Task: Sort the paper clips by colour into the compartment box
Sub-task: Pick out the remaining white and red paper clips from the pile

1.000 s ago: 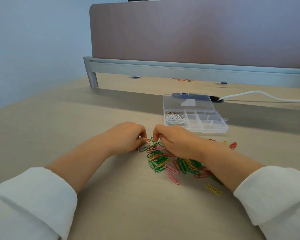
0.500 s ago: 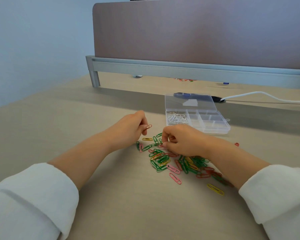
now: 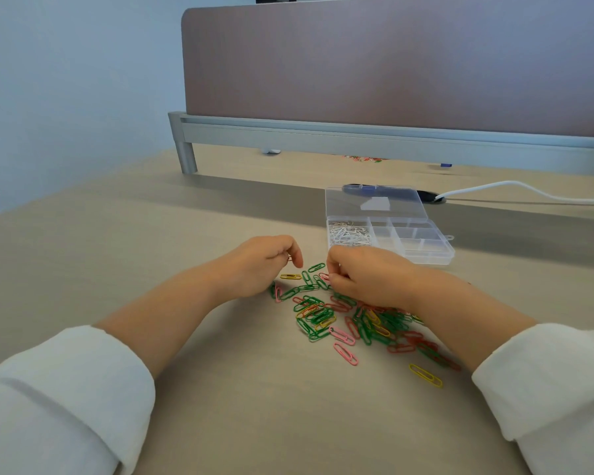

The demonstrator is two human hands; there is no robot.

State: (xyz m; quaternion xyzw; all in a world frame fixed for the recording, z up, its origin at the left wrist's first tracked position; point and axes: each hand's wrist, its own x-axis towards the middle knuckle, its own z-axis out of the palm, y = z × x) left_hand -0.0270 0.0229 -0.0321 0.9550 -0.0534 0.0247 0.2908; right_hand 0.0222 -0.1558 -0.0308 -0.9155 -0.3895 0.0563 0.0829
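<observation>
Your left hand [image 3: 261, 265]: fingers curled, thumb and forefinger pinching a reddish clip [image 3: 289, 258]; only its tip shows under the fingers.

Your right hand [image 3: 367, 275]: knuckles up, fingertips closed on a pink clip [image 3: 324, 277] at the far edge of the pile. Cannot tell whether that clip is lifted or lying on the desk [image 3: 151, 252].

The pile of paper clips [image 3: 343, 320] is spread between and under your forearms: green, red, pink and yellow mixed, many overlapping. One yellow clip [image 3: 290, 276] lies alone between the hands.

The compartment box [image 3: 426, 257] sits just beyond your right hand, its clear lid open and tilted back. White clips [image 3: 348, 234] fill its left compartment.

A white cable [image 3: 528, 192] runs off right behind the box. A brown divider panel [image 3: 391, 63] stands at the back.
</observation>
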